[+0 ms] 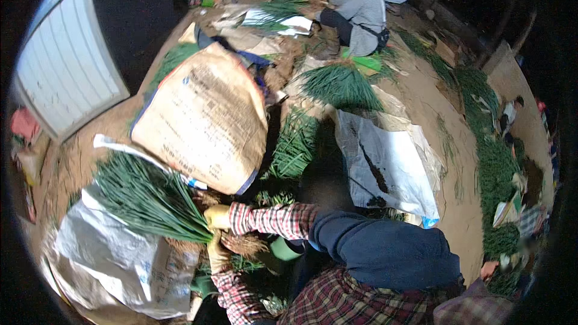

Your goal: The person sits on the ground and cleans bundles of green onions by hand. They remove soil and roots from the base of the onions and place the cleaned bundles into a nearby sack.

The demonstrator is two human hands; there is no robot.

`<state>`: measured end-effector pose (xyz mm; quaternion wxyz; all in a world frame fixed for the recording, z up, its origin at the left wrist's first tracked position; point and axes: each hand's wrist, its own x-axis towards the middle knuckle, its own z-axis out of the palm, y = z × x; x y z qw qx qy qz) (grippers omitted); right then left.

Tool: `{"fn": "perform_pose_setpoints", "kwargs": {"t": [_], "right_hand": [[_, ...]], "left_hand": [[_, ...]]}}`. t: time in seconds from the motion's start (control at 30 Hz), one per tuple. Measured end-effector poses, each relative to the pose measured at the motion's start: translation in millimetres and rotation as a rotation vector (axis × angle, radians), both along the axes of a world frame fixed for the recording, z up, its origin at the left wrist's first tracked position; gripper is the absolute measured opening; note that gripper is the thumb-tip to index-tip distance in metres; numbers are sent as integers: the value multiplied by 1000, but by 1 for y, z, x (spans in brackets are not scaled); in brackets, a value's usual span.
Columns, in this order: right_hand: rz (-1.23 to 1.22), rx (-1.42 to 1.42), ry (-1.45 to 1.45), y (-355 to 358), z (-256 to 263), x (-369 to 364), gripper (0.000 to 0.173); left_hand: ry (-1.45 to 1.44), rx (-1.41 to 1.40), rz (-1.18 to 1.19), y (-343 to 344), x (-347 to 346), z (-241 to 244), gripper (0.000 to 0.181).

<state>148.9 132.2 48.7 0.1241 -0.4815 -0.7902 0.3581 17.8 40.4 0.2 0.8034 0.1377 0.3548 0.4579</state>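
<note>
Both my hands wear pale yellowish gloves, with checked sleeves behind them. My left hand [218, 253] grips the root end of a bunch of long green onion-like stalks [149, 198] from the near side. Against the same bunch, just above, my right hand [217, 217] is closed round the stalks' base. The leaves fan out to the upper left over a white plastic woven sheet [108, 257]. Brown stringy roots [244, 244] stick out to the right of my hands. A printed tan woven sack [203, 119] lies just beyond.
More green stalks lie in heaps [341, 85] on sacking and in a long row [496, 180] at the right. A white sheet [388, 162] lies right of centre. A person in a yellow hat [361, 18] sits ahead. A pale ribbed panel [67, 54] stands at upper left.
</note>
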Motion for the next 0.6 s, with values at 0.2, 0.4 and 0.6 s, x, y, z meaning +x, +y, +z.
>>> {"fn": "perform_pose_setpoints", "kwargs": {"t": [0.2,0.4,0.6], "right_hand": [[-439,-50,150,-25,-5,-9,10],[-691,150,112,-23,-73,82,17],[144,97,-376,-1,-97,148,24]], "left_hand": [[279,39,108,21,8,-24,28],[318,338,7,-4,15,69,25],[1222,866,186,-21,-18,106,48]]}}
